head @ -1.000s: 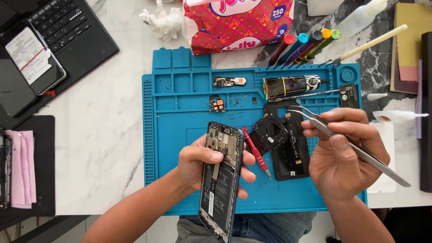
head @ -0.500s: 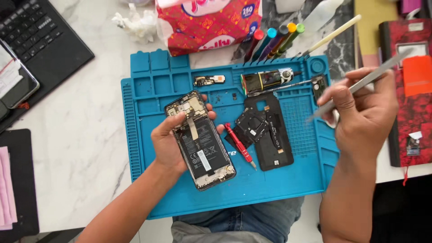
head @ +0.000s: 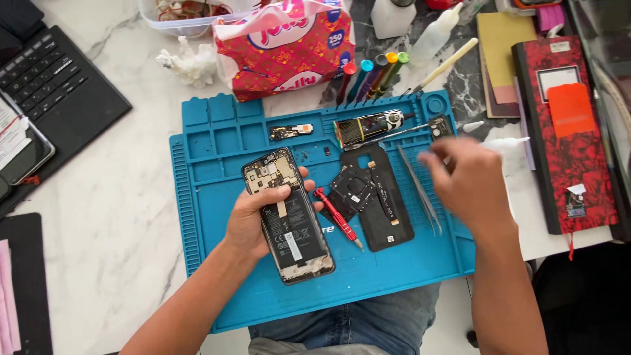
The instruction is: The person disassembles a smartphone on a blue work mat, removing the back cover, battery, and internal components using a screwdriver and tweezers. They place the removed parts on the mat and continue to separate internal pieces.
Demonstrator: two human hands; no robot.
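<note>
The opened phone (head: 287,213) has its back cover off, so its insides face up: a circuit board with metal shields and a camera block at the far end, a long black battery with a white label down the middle, and a scuffed strip at the near end. It lies tilted over the blue work mat (head: 210,217), left of centre, its far end leaning left.

The left hand (head: 253,220) grips the phone from the left side, its fingers curled around the body with the thumb over the upper part of the battery and the fingertips showing at the right edge. The right hand (head: 468,181) is blurred and hovers over the right part of the mat, its fingers loosely spread and holding nothing that can be made out. Just to its left a pair of metal tweezers (head: 419,189) lies on the mat, apart from the hand as far as the blur allows.

Between the two hands lie a red screwdriver (head: 335,215), just beside the phone, and a black back cover (head: 384,204) with a smaller black plate (head: 353,189) resting on its left edge. At the far side of the mat sit a small circuit board (head: 290,131) and a shiny rectangular part (head: 366,128). On the marble counter (head: 98,217) beyond the mat are a red tissue pack (head: 286,49) and coloured-handled tools (head: 371,75); a red patterned notebook (head: 562,131) lies at the right.
</note>
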